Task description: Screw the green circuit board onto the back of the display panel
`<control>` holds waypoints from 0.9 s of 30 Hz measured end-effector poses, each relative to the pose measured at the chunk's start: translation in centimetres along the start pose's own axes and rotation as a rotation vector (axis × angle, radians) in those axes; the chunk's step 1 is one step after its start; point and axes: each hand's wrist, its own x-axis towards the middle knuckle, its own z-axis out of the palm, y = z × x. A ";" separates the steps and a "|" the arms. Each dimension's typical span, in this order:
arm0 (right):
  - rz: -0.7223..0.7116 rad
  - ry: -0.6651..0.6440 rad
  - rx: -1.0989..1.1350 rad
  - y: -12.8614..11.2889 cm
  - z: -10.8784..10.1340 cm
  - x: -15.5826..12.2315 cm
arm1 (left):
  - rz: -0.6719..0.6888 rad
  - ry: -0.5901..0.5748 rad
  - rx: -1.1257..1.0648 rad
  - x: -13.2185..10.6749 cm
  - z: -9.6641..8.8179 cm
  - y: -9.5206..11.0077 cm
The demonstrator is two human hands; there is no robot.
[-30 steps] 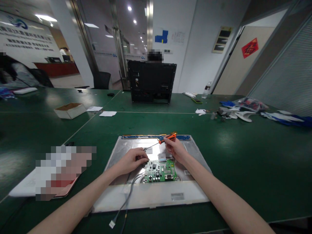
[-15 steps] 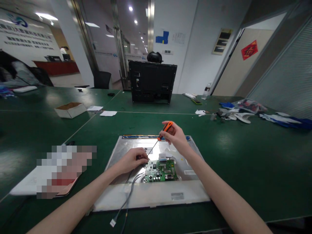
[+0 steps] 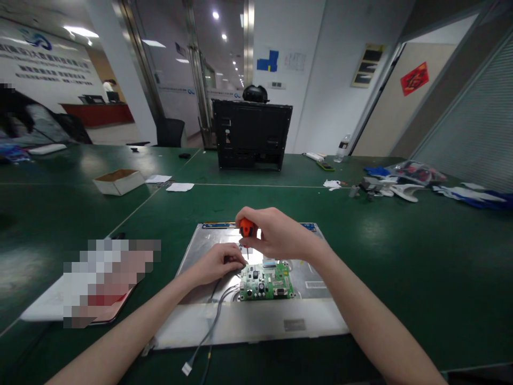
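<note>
An orange and black screwdriver (image 3: 246, 229) is gripped in my right hand (image 3: 276, 232), its thin shaft pointing down at the upper left corner of a green circuit board (image 3: 267, 283). Fingers pinched together, my left hand (image 3: 220, 262) rests by that same corner; whatever lies between its fingertips is hidden. The board lies on the silvery metal back of a display panel (image 3: 248, 321). Grey cables (image 3: 218, 315) run from the board's left side over the panel's near edge, ending in a white connector (image 3: 186, 368).
A black monitor (image 3: 252, 133) stands across the green table (image 3: 401, 256). Left are an open box (image 3: 119, 182), papers (image 3: 180, 187) and a partly blurred stack (image 3: 108, 289). Gloves (image 3: 473, 198), a bottle (image 3: 342, 148) and small parts lie right. A person (image 3: 18, 117) is at far left.
My right hand has moved left and turned, bringing the screwdriver from a slant to nearly upright over the board's corner. My left hand stays in place.
</note>
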 end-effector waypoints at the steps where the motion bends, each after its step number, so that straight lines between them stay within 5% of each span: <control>1: -0.001 -0.014 0.005 0.3 0.1 0.1 | 0.004 0.005 -0.002 0.0 0.0 -0.1; 17: -0.055 -0.067 0.075 1.5 1.1 0.8 | 0.003 0.026 -0.009 0.2 0.1 -0.5; 27: -0.034 -0.027 -0.126 1.5 1.4 0.9 | 0.029 0.029 -0.016 0.2 -0.1 0.0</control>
